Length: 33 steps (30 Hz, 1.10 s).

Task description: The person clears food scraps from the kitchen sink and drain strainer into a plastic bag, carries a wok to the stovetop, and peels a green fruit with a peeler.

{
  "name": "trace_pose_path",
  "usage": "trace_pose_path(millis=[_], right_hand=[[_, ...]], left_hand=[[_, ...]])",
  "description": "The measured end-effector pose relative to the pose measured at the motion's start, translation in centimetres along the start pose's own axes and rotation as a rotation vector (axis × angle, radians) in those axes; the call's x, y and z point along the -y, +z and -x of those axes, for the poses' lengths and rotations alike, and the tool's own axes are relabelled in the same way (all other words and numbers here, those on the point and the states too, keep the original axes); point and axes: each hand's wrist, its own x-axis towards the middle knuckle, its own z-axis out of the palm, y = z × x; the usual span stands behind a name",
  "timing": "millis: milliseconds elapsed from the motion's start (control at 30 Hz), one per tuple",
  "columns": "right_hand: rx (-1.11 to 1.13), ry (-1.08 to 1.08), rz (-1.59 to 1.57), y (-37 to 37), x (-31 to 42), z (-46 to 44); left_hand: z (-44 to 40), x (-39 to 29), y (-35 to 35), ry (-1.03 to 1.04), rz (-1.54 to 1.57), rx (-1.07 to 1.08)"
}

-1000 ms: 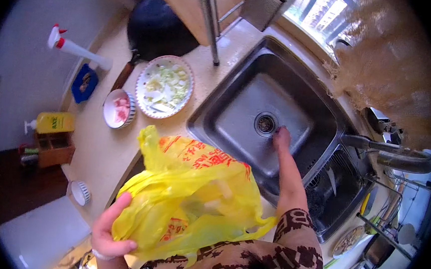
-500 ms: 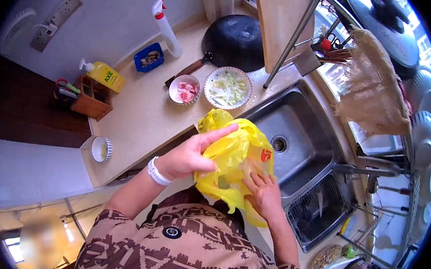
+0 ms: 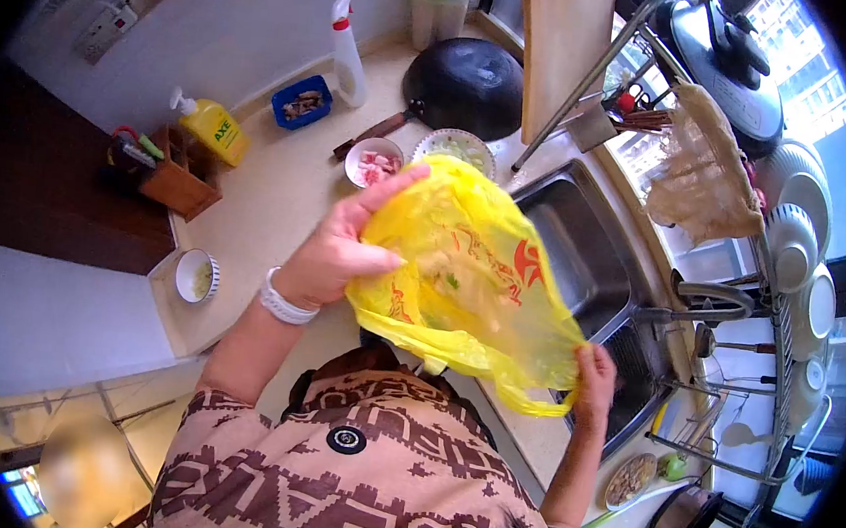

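A yellow plastic bag (image 3: 460, 296) with red print is stretched wide between my two hands in front of my body. My left hand (image 3: 341, 248) grips its left side, with the thumb across the plastic. At the lower right, my right hand (image 3: 594, 379) is closed on the bag's edge. The bag's mouth faces me, and a small green bit shows through or inside it; what else it holds I cannot make out. Beyond the bag are a bowl of pink meat pieces (image 3: 375, 164) and a patterned bowl of chopped pale greens (image 3: 460, 149), which the bag partly covers.
A steel sink (image 3: 581, 251) lies to the right, with a faucet (image 3: 704, 308) beside it. A black wok (image 3: 465, 85), spray bottle (image 3: 348, 58) and blue tray (image 3: 302, 103) stand at the back. The dish rack (image 3: 781, 338) rises on the right.
My right hand has come out of the bag and moved right to its edge. The bag is spread wider and higher, now overlapping the bowl of greens. My left hand keeps its hold.
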Motion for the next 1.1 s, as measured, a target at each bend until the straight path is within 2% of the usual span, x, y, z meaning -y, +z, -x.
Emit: trace_pose_path(millis=[133, 233, 300, 367, 500, 533, 567, 600, 633, 667, 700, 733, 767, 800, 833, 867, 933, 967, 1000, 1033, 1067, 1100], right_hand=[[0.109, -0.287, -0.207, 3.3, 8.7, 1.0], [0.185, -0.352, -0.185, 7.5, 12.4, 0.8], [0.247, -0.412, -0.298, 10.7, 14.6, 0.4], [0.320, -0.397, -0.356, 15.1, 17.3, 0.9], [0.580, -0.371, -0.127, 21.8, 19.1, 1.3], [0.663, -0.397, 0.044, 23.5, 19.7, 1.6], [0.812, -0.393, 0.050, 25.7, 20.6, 2.3], [0.862, -0.332, -0.005, 28.2, 20.5, 2.9], [0.931, -0.398, -0.003, 30.4, 19.9, 2.5], [0.919, -0.588, 0.156, 34.1, 19.4, 1.2], [0.925, -0.626, 0.065, 36.3, 19.1, 0.6], [0.927, -0.622, 0.021, 38.1, 19.8, 0.5], [0.949, -0.623, 0.027, 39.7, 20.0, 0.1], [1.013, -0.518, -0.010, 41.4, 19.6, -0.4], [0.981, -0.688, -0.068, 43.6, 18.9, -1.3], [0.871, -0.816, -0.019, 45.9, 18.1, -2.4], [0.717, -1.074, 0.128, 48.1, 18.7, -3.5], [0.739, -1.040, 0.083, 48.9, 18.8, -3.6], [0.698, -1.119, 0.060, 50.6, 17.9, -4.3], [0.702, -1.149, 0.046, 50.6, 17.8, -3.9], [0.720, -1.160, 0.100, 50.2, 17.8, -3.5], [0.580, -1.195, 0.085, 50.3, 16.7, -2.7]], left_hand=[[2.9, -4.4, -0.5, 0.186, 0.019, -0.124], [5.0, -6.7, -1.3, 0.268, -0.065, -0.144], [5.8, -7.7, -1.6, 0.288, -0.137, -0.213], [6.2, -8.6, -2.1, 0.287, -0.106, -0.173], [7.1, -9.2, -2.7, 0.273, -0.190, -0.083], [7.3, -9.3, -2.6, 0.255, -0.255, -0.019], [7.2, -9.1, -2.5, 0.254, -0.255, 0.004], [7.2, -8.9, -2.6, 0.242, -0.405, 0.004], [7.3, -8.7, -3.0, 0.230, -0.559, 0.008], [7.2, -8.4, -4.6, 0.234, -0.584, -0.058], [7.1, -9.2, -5.3, 0.234, -0.688, -0.140], [6.8, -9.9, -5.9, 0.236, -0.791, -0.223], [6.2, -9.9, -7.2, 0.310, -0.757, -0.293], [5.5, -10.4, -8.5, 0.347, -0.848, -0.323], [4.8, -10.9, -9.8, 0.347, -0.858, -0.359], [4.1, -10.9, -12.2, 0.398, -1.026, -0.403], [3.3, -12.4, -13.7, 0.347, -1.272, -0.537], [2.8, -12.8, -16.3, 0.488, -1.397, -0.528], [2.6, -13.2, -17.3, 0.455, -1.399, -0.629], [2.7, -13.3, -19.2, 0.531, -1.369, -0.621], [2.6, -13.8, -20.0, 0.603, -1.476, -0.654], [2.5, -13.7, -20.7, 0.568, -1.569, -0.798]])
